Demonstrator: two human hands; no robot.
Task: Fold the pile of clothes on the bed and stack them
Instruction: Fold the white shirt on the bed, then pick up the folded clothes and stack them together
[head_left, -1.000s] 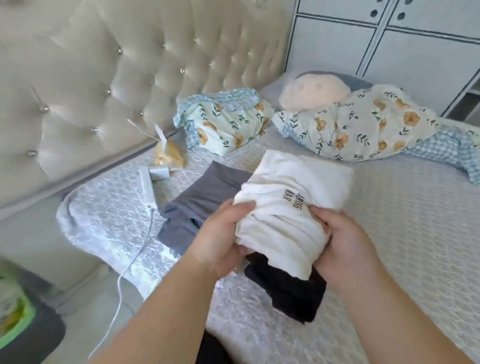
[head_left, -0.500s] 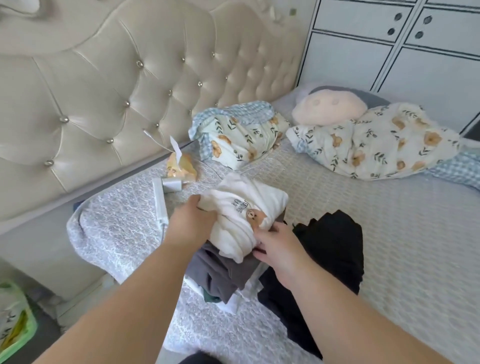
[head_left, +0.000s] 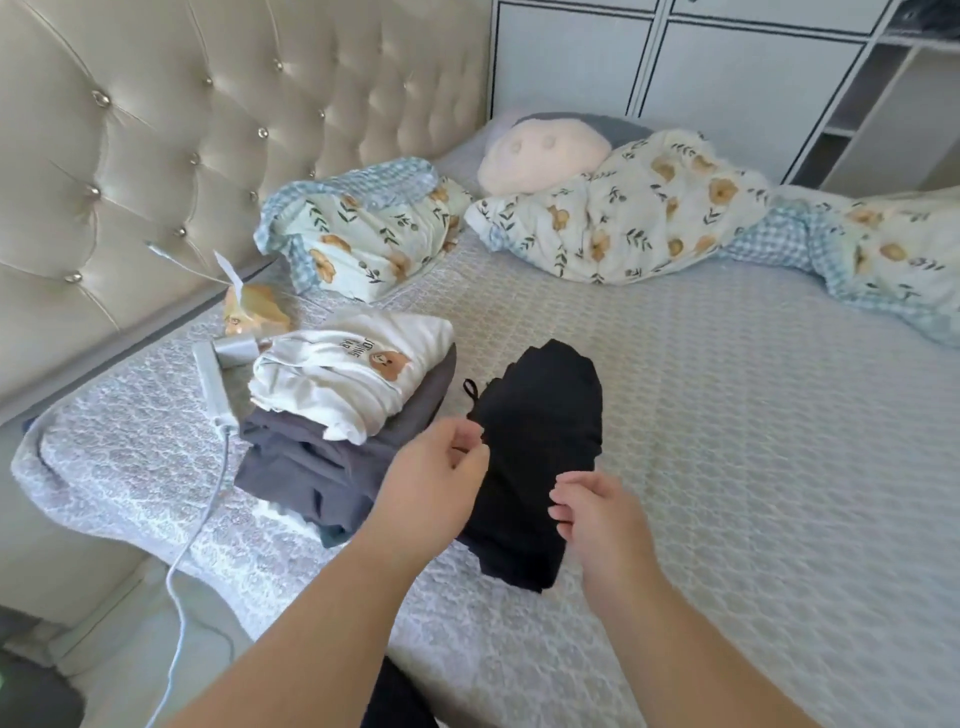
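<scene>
Black garment (head_left: 540, 441): folded, flat on the bed (head_left: 727, 467); long axis runs from the near edge toward the far pillows, leaning slightly right at the far end; a thin black drawstring loop (head_left: 470, 387) sticks out at its far-left corner. Just right of the stack, edges close or touching; cannot tell which.

Stack, 3 visible layers: cream top with bear print (head_left: 353, 374) uppermost, long axis running left-near to right-far, printed lettering reading upside down from the camera; grey garment (head_left: 306, 462) beneath it, wider than the top; a sliver of white and teal fabric (head_left: 322, 530) showing at the bottom near edge.

Hands: left hand (head_left: 431, 467) over the black garment's left edge, fingers loosely curled, thumb near forefinger, holding nothing visible. Right hand (head_left: 597, 512) over its near-right part, fingers relaxed and slightly bent, holding nothing.

Change from 0.5 s ago: both hands then gripped the cream top above the grey garment; the top now lies released on the stack, and both hands have shifted right to the black garment.

Surroundings: white charger and cable (head_left: 210, 384) left of the stack; 2 floral pillows (head_left: 613, 218) at the far side; tufted headboard (head_left: 156, 130)
</scene>
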